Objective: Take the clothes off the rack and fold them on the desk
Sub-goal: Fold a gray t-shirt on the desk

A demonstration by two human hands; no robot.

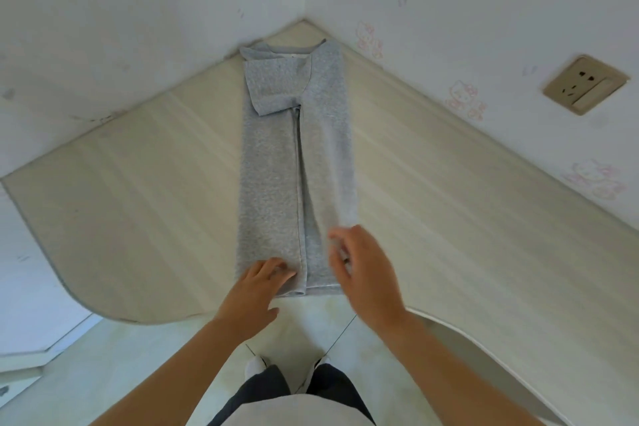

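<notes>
Corner counter: grey garment, folded lengthwise, running near to far. My left hand: fingers flat on its near hem. My right hand: blurred at its right edge, grip unclear.

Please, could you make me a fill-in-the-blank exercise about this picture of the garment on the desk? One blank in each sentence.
1. The folded garment lying on the desk is ____ in colour.
2. The fingers of the left hand rest on the garment's ____ end.
3. The wall socket is on the ____ side of the picture.
4. The desk fills a ____ of the room.

Missing words: grey; near; right; corner.
</notes>
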